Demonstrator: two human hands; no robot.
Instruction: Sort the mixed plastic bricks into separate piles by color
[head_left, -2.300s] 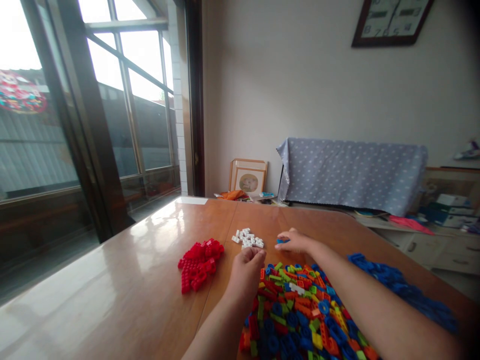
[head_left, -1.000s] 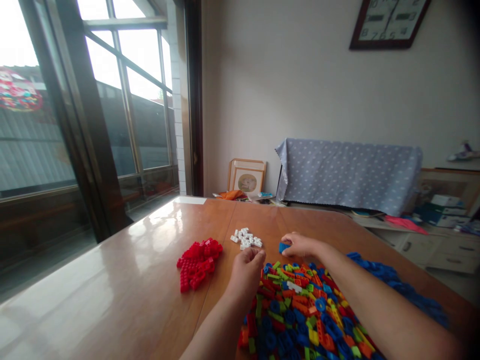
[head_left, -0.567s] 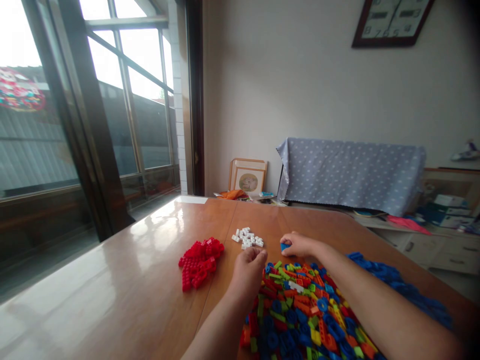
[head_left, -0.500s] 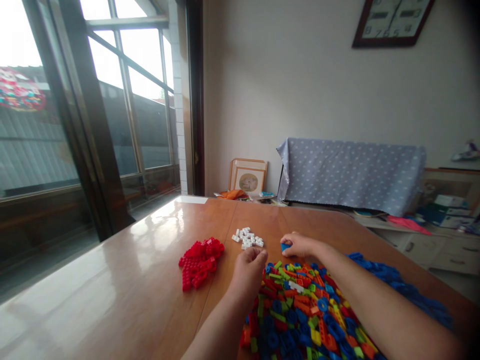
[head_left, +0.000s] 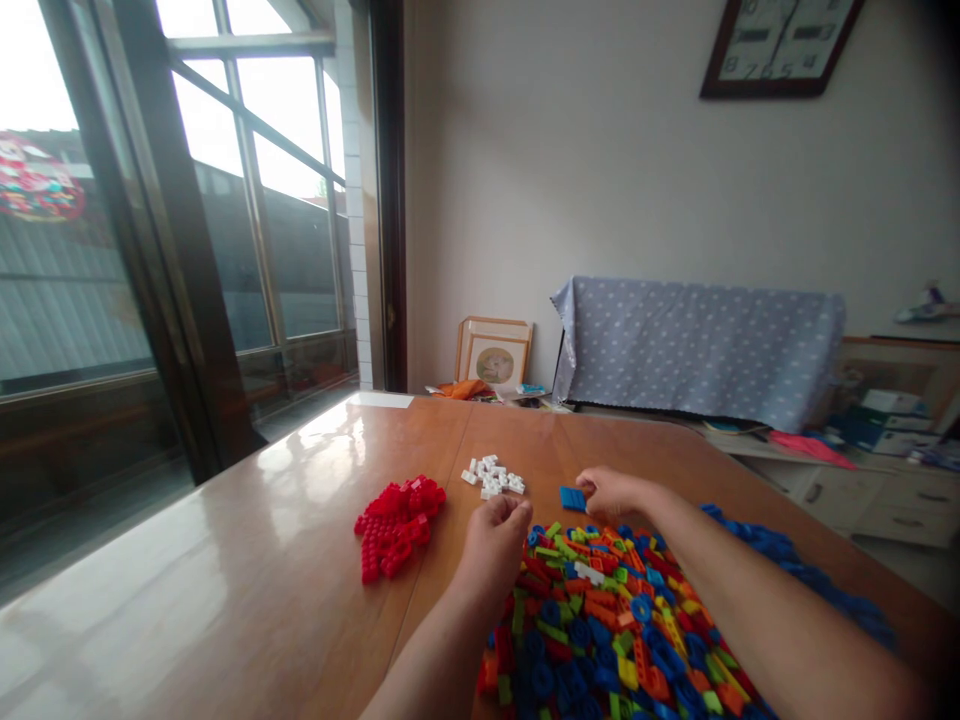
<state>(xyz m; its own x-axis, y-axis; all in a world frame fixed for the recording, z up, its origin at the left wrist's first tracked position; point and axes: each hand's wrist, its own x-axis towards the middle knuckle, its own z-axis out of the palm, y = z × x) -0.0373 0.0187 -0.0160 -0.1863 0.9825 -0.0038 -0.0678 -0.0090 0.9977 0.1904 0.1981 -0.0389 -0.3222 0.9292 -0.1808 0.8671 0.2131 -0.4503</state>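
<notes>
A blue building brick shows beyond the mixed pile, its near face turned toward me. My right hand has its fingers closed on the brick's right end. Over the left edge of the pile, my left hand is in a pinch with thumb and forefinger together; whatever is between them, if anything, I cannot make out. Loose bricks in many colours spread beneath both forearms. Just beyond the left fingertips lies a small group of white bricks. A heap of red bricks sits to the left.
On the right, partly behind my right forearm, lies a long heap of blue pieces. The wooden table reaches to a white sheet at its far edge. Beyond stand a cloth-covered object and a cabinet.
My right hand has shifted slightly right, and more of the blue brick now shows beyond its fingertips. My left hand stays pinched in nearly the same place. The view has moved slightly.
</notes>
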